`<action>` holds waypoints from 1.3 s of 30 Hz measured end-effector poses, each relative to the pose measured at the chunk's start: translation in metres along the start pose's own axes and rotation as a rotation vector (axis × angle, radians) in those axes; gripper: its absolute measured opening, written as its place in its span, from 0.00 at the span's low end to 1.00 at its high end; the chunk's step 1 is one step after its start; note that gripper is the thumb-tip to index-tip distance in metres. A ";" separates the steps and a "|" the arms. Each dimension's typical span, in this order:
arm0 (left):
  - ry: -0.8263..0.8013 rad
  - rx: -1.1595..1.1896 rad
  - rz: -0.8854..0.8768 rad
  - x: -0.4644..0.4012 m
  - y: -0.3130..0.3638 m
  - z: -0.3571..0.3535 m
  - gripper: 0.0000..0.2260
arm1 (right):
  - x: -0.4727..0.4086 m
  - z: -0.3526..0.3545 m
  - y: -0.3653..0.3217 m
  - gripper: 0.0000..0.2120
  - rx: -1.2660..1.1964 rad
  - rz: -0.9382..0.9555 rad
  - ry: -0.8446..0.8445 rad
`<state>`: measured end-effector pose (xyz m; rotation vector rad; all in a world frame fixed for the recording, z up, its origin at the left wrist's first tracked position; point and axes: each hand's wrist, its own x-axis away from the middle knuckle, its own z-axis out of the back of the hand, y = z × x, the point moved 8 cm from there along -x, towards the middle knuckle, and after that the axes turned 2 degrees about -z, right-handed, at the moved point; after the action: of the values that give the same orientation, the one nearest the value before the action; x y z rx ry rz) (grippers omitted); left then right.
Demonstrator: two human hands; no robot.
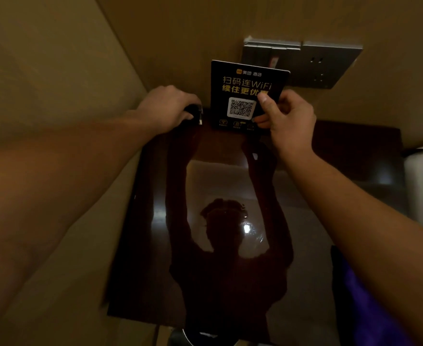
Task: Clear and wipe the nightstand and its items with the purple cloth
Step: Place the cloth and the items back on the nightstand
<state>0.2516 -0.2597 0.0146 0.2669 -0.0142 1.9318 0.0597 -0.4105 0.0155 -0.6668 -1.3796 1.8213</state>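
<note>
While the room lies in dim, yellowish light, the dark, glossy wooden nightstand top (305, 196) fills the middle of the view, polished enough to mirror a lamp glare and the dark outline of the person with both arms raised. Tan padded wall panels rise behind it and slope down along its left side. At the back edge, the right hand (286, 121) clamps a black rectangular WiFi card with yellow lettering and a white QR code (245, 91): the thumb presses the card's front near its right edge and the curled fingers close on its lower right corner, holding it upright, its lower edge at or just above the wood; which, I cannot tell. Up beyond those fingertips, a grey metal switch and socket panel (330, 63) sits on the wall, partly hidden by the card. The left hand (170, 106) lies palm down at the back left corner, fingers curled over a small dark object with a shiny edge (196, 113); whether they grip it or only cover it I cannot tell. A purple cloth (362, 295) lies in shadow beyond the nightstand's right edge, well below the right wrist, away from both hands. White bedding (422, 186) shows at the far right.
</note>
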 end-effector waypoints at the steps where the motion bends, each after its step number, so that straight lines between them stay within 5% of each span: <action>1: -0.005 0.000 0.009 0.001 -0.001 -0.002 0.18 | 0.000 -0.002 0.002 0.06 0.000 -0.005 -0.010; 39: -0.073 -0.059 0.052 -0.009 -0.013 -0.035 0.20 | -0.005 -0.013 0.006 0.09 0.099 -0.095 -0.009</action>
<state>0.2600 -0.2584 -0.0224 0.3005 -0.1273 1.9694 0.0714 -0.4079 0.0055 -0.5341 -1.2961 1.8063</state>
